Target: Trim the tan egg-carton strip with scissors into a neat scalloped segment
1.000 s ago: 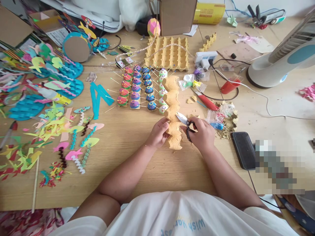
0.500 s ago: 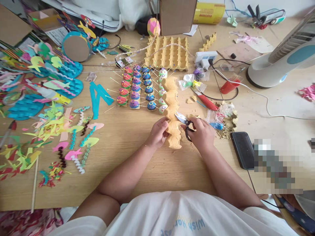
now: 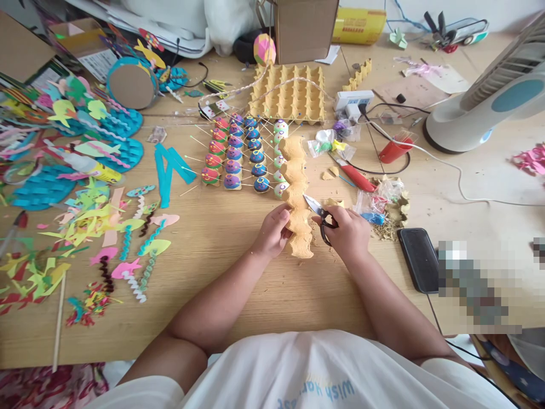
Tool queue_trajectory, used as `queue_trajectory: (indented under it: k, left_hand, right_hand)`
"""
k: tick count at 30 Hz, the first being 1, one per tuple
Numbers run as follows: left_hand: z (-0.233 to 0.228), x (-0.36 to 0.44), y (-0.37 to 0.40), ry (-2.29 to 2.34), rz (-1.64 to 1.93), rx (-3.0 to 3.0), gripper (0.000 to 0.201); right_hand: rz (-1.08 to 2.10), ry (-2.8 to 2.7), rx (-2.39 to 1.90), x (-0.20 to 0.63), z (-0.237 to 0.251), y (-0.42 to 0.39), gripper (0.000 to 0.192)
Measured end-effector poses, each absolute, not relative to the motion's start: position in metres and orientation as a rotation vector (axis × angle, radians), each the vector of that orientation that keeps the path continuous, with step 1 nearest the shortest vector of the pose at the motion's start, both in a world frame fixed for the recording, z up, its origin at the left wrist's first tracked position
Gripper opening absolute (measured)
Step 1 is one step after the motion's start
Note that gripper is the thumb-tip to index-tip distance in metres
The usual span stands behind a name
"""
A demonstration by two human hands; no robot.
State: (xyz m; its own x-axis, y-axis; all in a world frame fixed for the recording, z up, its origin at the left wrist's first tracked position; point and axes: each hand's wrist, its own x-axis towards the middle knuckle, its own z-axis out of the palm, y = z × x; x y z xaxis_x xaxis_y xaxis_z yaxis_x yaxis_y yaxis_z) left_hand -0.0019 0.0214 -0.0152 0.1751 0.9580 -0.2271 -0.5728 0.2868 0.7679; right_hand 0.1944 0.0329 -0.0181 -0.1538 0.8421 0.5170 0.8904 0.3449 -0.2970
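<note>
A tan egg-carton strip (image 3: 297, 193) stands lengthwise in front of me, with a bumpy, scalloped outline. My left hand (image 3: 272, 230) pinches its left edge near the lower part. Black-handled scissors (image 3: 317, 211) sit in my right hand (image 3: 349, 230), fingers wrapped round the loops. Their silver blades meet the strip's right edge at about its middle; whether they bite into the card is too small to tell. Just beyond the strip stand rows of painted carton caterpillars, one red (image 3: 212, 160), one purple (image 3: 233, 166), one dark blue (image 3: 259, 169), and a pale green one (image 3: 280, 162) partly hidden by the strip.
A larger egg tray (image 3: 289, 94) lies at the back. To the right are a red-handled tool (image 3: 358, 177), plastic bags with clay, a phone (image 3: 419, 260) and a white fan (image 3: 468, 113). Paper scraps and cut-outs (image 3: 91, 210) cover the left side, beside blue strips (image 3: 164, 176).
Hardly anything differs. The whole view has shifted very slightly, while both hands keep their hold on the carton strip and scissors.
</note>
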Motion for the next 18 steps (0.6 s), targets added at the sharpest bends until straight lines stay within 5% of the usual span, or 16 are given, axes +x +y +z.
queue_trajectory:
  k: [10, 18]
  left_hand:
    - [-0.0171, -0.0039, 0.0238, 0.760, 1.200, 0.644, 0.063]
    - [-0.0138, -0.0055, 0.0228, 0.787, 1.178, 0.674, 0.064]
  right_hand:
    - [0.453, -1.791, -1.478, 0.1959, -0.0119, 0.0340, 0.043]
    - [0.322, -1.962, -1.370, 0.1946, -0.0145, 0.0333, 0.033]
